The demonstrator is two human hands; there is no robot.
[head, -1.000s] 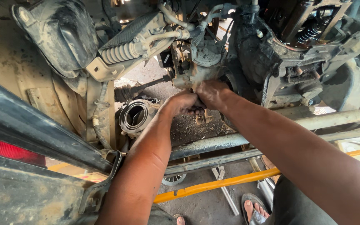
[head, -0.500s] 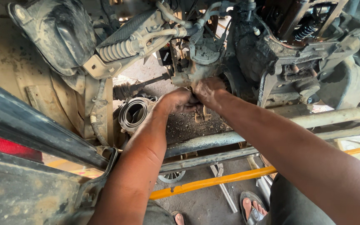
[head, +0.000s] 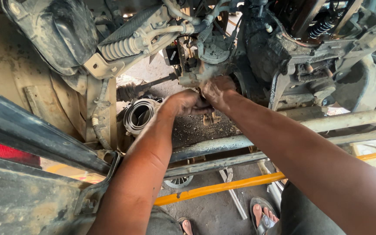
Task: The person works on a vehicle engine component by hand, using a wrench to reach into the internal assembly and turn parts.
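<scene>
Both hands (head: 203, 98) reach forward, fingers curled under the metal fitting (head: 199, 78).

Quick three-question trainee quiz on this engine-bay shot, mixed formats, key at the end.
1. True or false: both hands meet at the grimy metal part under the engine.
2. Which lies nearer the left hand: A) round metal housing B) yellow bar?
3. Fill in: the ribbed boot sits up and to the ____ of the right hand.

Key: 1 true; 2 A; 3 left.
</scene>
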